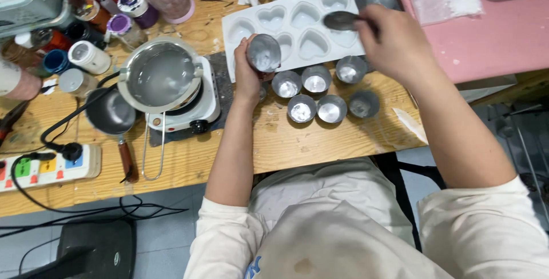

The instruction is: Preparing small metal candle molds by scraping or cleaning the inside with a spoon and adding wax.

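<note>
Taking the small white electric hotplate (191,107) as the marker on the wooden tabletop (189,164): far to its left lies a white power strip with coloured switches (48,167), and just left of it sits a dark little saucepan with a wooden handle (111,116). Behind and left of the hotplate stand several paint jars with coloured lids (86,33). On the hotplate itself rests a round metal melting pot holding pale liquid (162,74). Just right of the hotplate the person's left hand (249,73) is raised, its grip closed around a small round metal cup (264,53) tilted so the whitish inside faces the camera. Behind that cup lies a white silicone mould with heart-shaped cavities (297,24). Further right of the hotplate, a cluster of small round metal tins with pale contents (317,93) stands on the tabletop. Farthest right, the right hand (392,41) has its grip closed on a dark metal spoon (342,20) held above the mould.
</note>
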